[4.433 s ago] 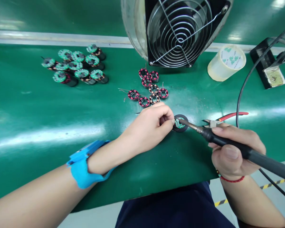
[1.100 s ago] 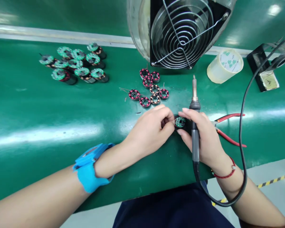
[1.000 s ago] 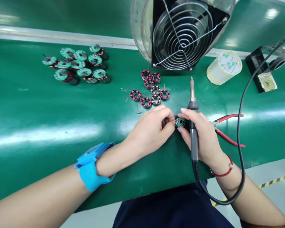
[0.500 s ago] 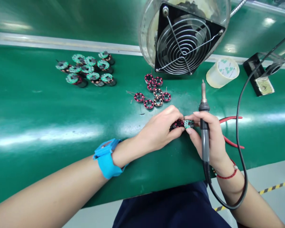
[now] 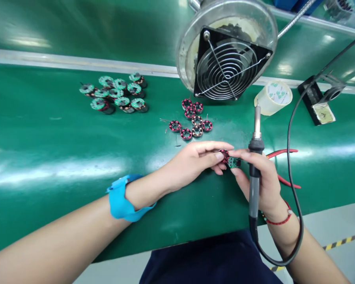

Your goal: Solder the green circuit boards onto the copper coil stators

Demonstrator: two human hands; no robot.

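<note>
Green bench [image 5: 47, 142]: spans the scene from left to right. Fan [image 5: 226, 77]: far side, right of centre. Left hand [image 5: 192, 163]: fingers nearly straight, thumb opposing across a narrow gap, closed on a coil ring [image 5: 225, 155]. Right hand [image 5: 263, 177]: forefinger far, thumb near, pinching the edges of a circuit board [image 5: 233, 162]; it also carries a soldering iron [image 5: 254, 189], tip directed to the far side. Pliers [image 5: 281, 152]: right of that hand, partly hidden. Coil ring: between the hands, partly covered. Circuit board: just right of the ring; contact cannot be determined.
</note>
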